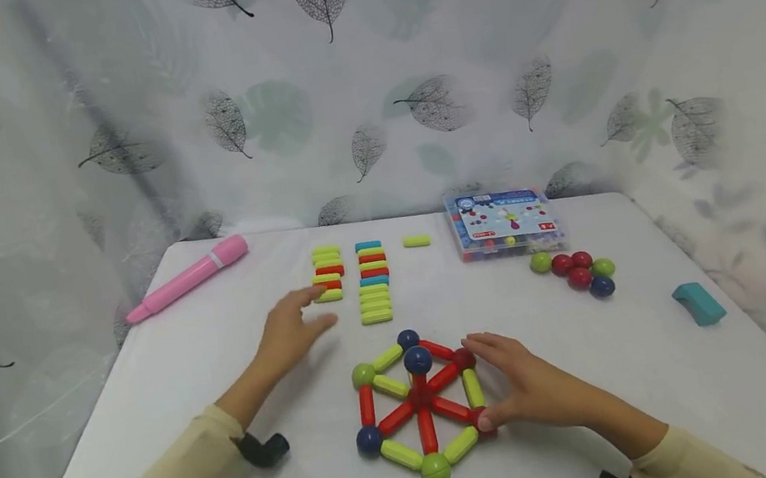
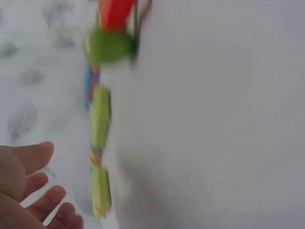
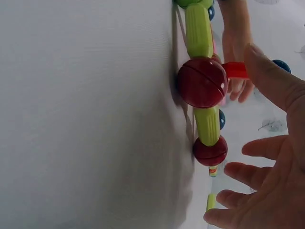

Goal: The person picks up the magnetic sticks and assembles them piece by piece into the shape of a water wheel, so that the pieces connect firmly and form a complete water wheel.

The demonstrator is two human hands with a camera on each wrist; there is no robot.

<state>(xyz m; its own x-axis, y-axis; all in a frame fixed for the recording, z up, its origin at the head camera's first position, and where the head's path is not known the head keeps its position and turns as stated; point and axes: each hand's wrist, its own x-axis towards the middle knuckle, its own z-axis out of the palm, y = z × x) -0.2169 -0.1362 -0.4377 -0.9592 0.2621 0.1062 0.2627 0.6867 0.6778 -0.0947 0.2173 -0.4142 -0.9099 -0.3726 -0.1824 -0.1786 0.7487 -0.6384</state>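
Sitting mid-counter [image 1: 169,368], the wheel [image 1: 421,402] is glossy plastic rods and balls. The right hand [image 1: 530,388], fingers relaxed, touches the wheel's right rim. Beyond the wheel, the left hand [image 1: 292,330] reaches, fingers extended and holding nothing, to the rods [image 1: 328,273], stacked crosswise just ahead.

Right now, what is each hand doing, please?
Left hand: open, holding nothing, reaching to stick rows.
Right hand: open, fingers touching wheel model.

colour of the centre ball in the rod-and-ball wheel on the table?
Dark blue: the round centre ball sits raised at the hub where the red spoke rods meet. Clearest in the head view.
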